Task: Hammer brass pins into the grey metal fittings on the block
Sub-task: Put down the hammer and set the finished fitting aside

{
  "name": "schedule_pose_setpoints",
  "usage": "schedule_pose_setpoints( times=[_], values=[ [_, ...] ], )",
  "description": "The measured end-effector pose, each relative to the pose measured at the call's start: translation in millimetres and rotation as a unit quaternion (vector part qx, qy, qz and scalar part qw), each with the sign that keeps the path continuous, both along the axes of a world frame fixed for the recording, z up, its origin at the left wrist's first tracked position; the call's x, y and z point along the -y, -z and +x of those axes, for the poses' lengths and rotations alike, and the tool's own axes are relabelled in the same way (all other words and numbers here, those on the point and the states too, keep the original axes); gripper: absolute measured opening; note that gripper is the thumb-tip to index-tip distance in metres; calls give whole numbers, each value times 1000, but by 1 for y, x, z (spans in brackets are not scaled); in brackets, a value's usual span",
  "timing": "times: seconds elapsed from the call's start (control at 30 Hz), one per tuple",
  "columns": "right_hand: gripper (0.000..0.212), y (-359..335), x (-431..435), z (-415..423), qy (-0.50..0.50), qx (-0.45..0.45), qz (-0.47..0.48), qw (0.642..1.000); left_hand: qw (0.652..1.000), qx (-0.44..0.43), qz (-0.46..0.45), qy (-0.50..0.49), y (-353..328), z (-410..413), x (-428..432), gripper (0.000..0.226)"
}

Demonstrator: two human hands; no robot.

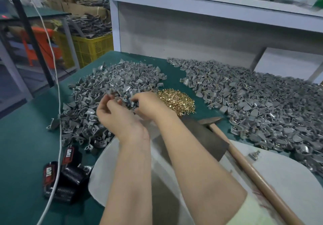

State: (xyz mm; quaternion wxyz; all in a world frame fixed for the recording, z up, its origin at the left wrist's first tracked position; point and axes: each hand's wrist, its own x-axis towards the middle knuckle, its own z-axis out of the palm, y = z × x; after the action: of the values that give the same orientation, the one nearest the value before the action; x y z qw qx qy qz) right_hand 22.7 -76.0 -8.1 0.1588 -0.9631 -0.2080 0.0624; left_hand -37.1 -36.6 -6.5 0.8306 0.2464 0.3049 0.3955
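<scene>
Both left hand and right hand curl over fittings pile; grip blurred (cannot tell contents); block half hidden.

The worktop is dark teal-green, the fittings dull grey, the pins brass-gold. The hammer has a pale tan handle. The cable is white; the packets are black with red labels lettered white. The latticed crate is yellow.
</scene>
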Motion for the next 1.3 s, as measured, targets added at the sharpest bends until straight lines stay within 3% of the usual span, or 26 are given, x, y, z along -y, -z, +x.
schedule_pose_setpoints(
  times=[0.07, 0.2, 0.4, 0.47, 0.63, 0.7, 0.9, 1.03, 1.2, 1.3],
  values=[
    [35, 9, -10, 0, 28, -16, 15, 999, 1000, -2, -2, 0, 1, 2, 0, 27],
    [32, 12, -13, -2, 66, -44, 131, 988, 1000, 0, -7, 19, 0, 3, 4, 26],
    [17, 10, -6, -2, 45, 74, 89, 992, 999, -23, 24, 31, 0, 0, 7, 25],
    [16, 1, 6, 1, 66, 85, 133, 985, 995, -36, 65, 60, 0, -1, 9, 23],
    [15, -24, 50, -3, 88, 11, 307, 948, 952, -52, 190, 233, 0, -2, 26, 24],
    [16, -23, 62, -7, 91, 9, 322, 942, 927, -57, 210, 304, 0, -4, 30, 19],
    [25, -12, 73, -10, 108, -26, 370, 922, 902, -123, 319, 265, 11, 1, 28, 13],
    [23, -8, 75, -5, 142, -32, 331, 932, 887, -174, 360, 231, 18, 6, 23, 22],
    [10, -10, 86, 0, 154, 23, 96, 983, 885, -193, 377, 196, 20, 8, 20, 21],
    [19, -5, 75, 5, 140, -15, -29, 990, 890, -154, 379, 202, 18, 6, 23, 15]
  ],
)
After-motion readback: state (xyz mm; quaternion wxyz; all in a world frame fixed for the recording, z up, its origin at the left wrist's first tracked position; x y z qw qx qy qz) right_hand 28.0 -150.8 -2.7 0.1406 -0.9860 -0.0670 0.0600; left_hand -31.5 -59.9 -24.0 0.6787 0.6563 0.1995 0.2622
